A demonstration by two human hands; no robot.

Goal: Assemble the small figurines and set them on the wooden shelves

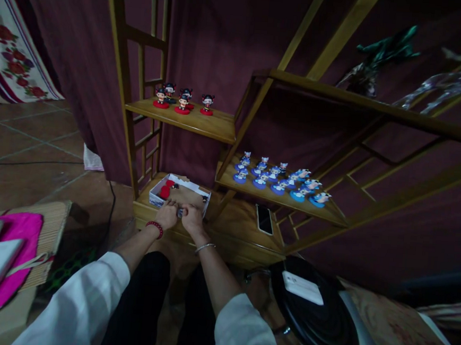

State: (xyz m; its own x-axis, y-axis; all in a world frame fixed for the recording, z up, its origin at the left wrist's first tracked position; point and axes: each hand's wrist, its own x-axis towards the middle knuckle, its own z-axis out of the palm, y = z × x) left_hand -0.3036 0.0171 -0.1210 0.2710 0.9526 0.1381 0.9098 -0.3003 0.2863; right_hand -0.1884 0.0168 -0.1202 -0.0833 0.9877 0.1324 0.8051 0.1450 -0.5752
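Observation:
My left hand (pixel 167 215) and my right hand (pixel 192 218) meet at the front edge of an open white box (pixel 156 194) on the low shelf. Fingers of both hands are closed around a small greyish piece (pixel 180 212), mostly hidden and too small to name. Inside the box lie red round pieces (pixel 165 191), a brown cardboard sheet (pixel 186 196) and small dark parts (pixel 205 198). Above, on a wooden shelf, stand several small figurines (pixel 183 104) on red bases. Several blue-based figurines (pixel 261 179) stand in rows on the shelf to the right.
A phone (pixel 264 219) lies on the low shelf (pixel 230 223) right of the box. A black round stool (pixel 322 328) bears a white device (pixel 303 288). At left, a bamboo-topped table (pixel 55 222) holds a pink cloth (pixel 30 226). Green and clear ornaments (pixel 383 54) stand up high.

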